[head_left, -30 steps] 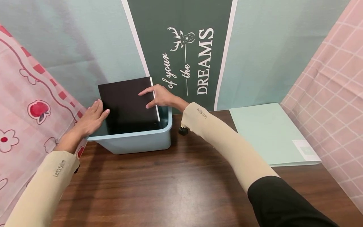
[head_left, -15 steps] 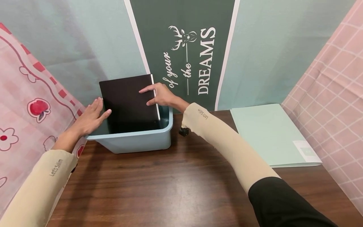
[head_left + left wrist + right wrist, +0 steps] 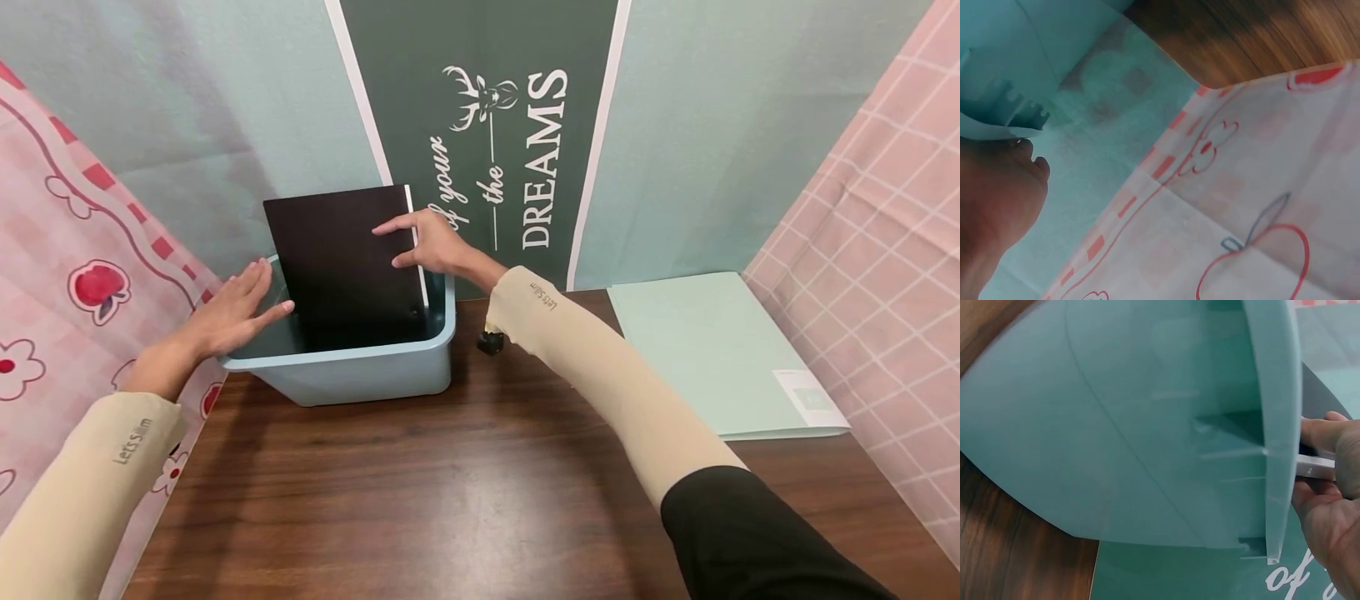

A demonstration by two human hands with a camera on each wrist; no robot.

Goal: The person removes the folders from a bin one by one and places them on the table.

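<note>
A black book (image 3: 341, 258) with a white edge stands tilted inside a light blue plastic bin (image 3: 352, 379); its lower part is hidden by the bin's front wall. My right hand (image 3: 435, 243) grips its right edge between thumb and fingers. In the right wrist view, the white edge (image 3: 1315, 467) lies between the thumb and fingers of this hand (image 3: 1329, 506), just beyond the bin's rim. My left hand (image 3: 234, 312) rests at the bin's left rim with its fingers straight, the thumb tip near the book's left side. The left wrist view shows this hand (image 3: 1000, 194) against the rim (image 3: 997, 132).
A light green folder (image 3: 697, 342) with a white label lies flat on the right of the brown wooden table (image 3: 450, 500). Fabric hangings enclose the table: pink patterned cloth (image 3: 82, 217) left, pink checked cloth (image 3: 892, 275) right, and green-grey cloth (image 3: 697, 150) with lettering behind.
The book has risen slightly in the bin, with my right hand moving up with it. My left forearm has shifted a little left, while that hand stays at the left rim.
</note>
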